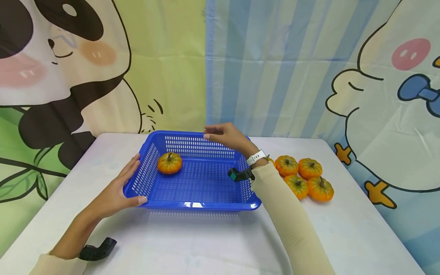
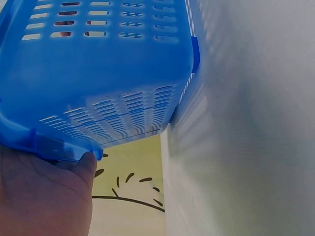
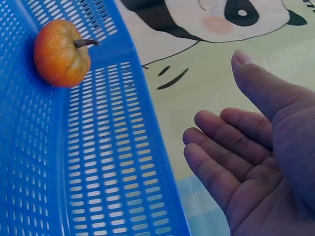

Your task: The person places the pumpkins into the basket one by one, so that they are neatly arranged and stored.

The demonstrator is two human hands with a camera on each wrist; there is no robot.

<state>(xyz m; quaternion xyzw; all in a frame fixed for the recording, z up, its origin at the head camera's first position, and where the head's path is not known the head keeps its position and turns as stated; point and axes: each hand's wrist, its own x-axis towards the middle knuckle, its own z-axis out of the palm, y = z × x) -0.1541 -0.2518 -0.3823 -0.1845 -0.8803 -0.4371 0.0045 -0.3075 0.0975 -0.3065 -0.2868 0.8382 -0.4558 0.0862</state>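
And here's the blue basket (image 1: 199,205), sitting on the white table (image 1: 178,244) towards its far edge, with one small orange pumpkin (image 1: 170,164) inside, stem up, on the basket floor close by the left wall. The left hand (image 1: 118,189) is at the basket's left end: thumb and fingers spread wide, the fingers reaching along the outside of the left rim, the thumb touching the near left corner. A spread touch, that, rather than a pinch!

Over to the right hand (image 1: 227,136), up by the far rim, right of its middle. The palm holds nothing; the fingers lie loosely bent side by side, thumb standing well away from them, and the right wrist view shows a gap between hand and rim. Whether it hangs directly over that rim or a little beyond, I cannot tell.

Out between the basket and the table's right edge, look, four more pumpkins (image 1: 310,168) bunch up tightly, stems up, and a sliver of a fifth pumpkin (image 1: 271,160) peeks out behind the right wrist. That wrist wears a white band (image 1: 256,157) and a black strap (image 1: 242,174). Behind the table's far edge, a cartoon backdrop (image 1: 240,68).
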